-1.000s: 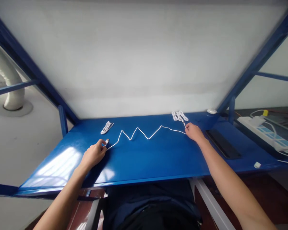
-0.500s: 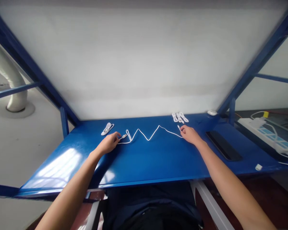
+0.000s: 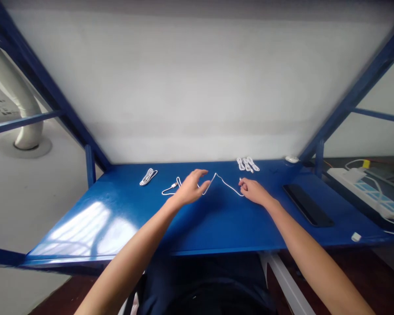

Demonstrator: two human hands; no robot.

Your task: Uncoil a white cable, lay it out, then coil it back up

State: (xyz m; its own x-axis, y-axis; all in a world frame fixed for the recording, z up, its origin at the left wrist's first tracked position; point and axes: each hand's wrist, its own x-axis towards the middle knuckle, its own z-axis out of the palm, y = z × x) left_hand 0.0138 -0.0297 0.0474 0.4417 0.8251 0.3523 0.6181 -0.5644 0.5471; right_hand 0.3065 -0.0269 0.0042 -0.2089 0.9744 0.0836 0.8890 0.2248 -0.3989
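Observation:
A thin white cable [image 3: 228,184] lies in a folded zigzag on the blue table top [image 3: 236,232]. My left hand [image 3: 192,188] is open above the cable's middle, fingers spread, and hides part of it. The cable's USB plug [image 3: 174,186] lies free to the left of that hand, beside a small loop. My right hand [image 3: 252,191] is pinched shut on the cable's other end, and a small white connector tip [image 3: 240,179] shows beyond its fingers.
A coiled white cable [image 3: 148,176] lies at the table's back left, and several bundled white cables [image 3: 248,164] lie at the back right. Right of these are a black pad [image 3: 307,204], a white power strip [image 3: 364,190] and a small white block [image 3: 356,236].
My left hand has let go of the USB plug and moved right over the cable. The zigzag has drawn together, and my right hand has shifted slightly left with the cable end.

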